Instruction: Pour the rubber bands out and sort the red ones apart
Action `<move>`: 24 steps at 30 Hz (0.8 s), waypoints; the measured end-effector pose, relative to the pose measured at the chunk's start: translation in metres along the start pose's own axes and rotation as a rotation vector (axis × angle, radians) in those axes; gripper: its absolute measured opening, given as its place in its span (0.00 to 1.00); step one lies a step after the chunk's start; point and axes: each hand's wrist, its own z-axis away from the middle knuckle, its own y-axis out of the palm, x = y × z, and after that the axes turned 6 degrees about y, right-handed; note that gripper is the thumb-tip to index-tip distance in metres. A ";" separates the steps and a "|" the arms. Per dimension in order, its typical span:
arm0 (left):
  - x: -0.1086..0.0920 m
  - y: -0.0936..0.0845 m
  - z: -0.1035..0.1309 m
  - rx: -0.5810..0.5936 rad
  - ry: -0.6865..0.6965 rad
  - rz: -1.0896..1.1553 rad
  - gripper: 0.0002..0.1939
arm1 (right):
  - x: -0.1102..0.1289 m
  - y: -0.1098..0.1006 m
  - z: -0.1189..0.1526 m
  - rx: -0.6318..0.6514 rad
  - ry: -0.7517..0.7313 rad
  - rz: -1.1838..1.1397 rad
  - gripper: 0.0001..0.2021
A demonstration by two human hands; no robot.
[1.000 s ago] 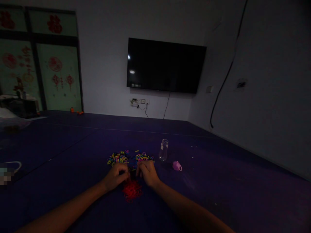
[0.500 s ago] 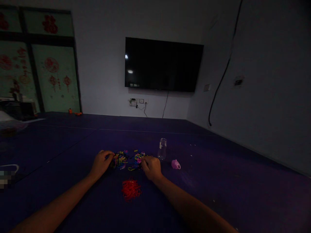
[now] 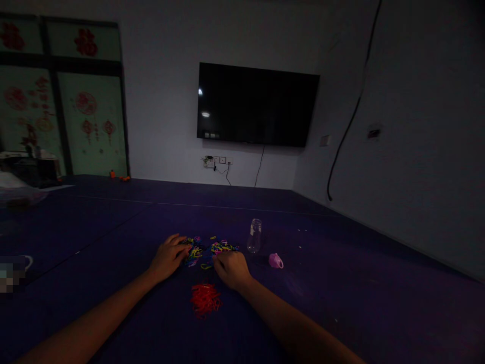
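Observation:
Multicoloured small bands lie in two loose heaps, a left heap (image 3: 195, 252) and a right heap (image 3: 223, 246), on the dark blue surface. My left hand (image 3: 167, 258) rests on the left heap's edge, its fingers apart and nothing seen in them. At the near edge of the right heap is my right hand (image 3: 232, 269), fingers curled together; whatever they may hold is hidden. Nearer to me lies a pile of red bands (image 3: 205, 299). A clear bottle (image 3: 254, 236) stands open beyond my right hand, with a pink lid (image 3: 275, 261) to its right.
A mug handle (image 3: 29, 263) shows at the left edge. Farther back on the left are a plastic bag (image 3: 18, 196) and small orange objects (image 3: 112, 174). A television (image 3: 257, 105) hangs on the wall, with a dangling cable (image 3: 346, 129) to its right.
My left hand has moved right onto the left heap and its fingers have spread. My right hand has shifted slightly left and toward me. The view has tilted a little.

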 end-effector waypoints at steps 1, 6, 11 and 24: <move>0.000 0.001 0.000 -0.017 0.003 0.009 0.15 | 0.000 0.000 0.000 -0.004 0.004 -0.004 0.17; 0.003 0.004 -0.001 -0.074 -0.067 -0.025 0.15 | 0.000 -0.001 0.000 0.009 0.010 -0.009 0.17; 0.002 0.005 -0.001 -0.067 -0.130 -0.069 0.11 | 0.001 -0.004 -0.001 0.076 0.034 0.028 0.16; -0.002 0.003 0.000 -0.003 -0.058 -0.037 0.10 | 0.001 -0.003 -0.002 0.096 0.049 0.044 0.16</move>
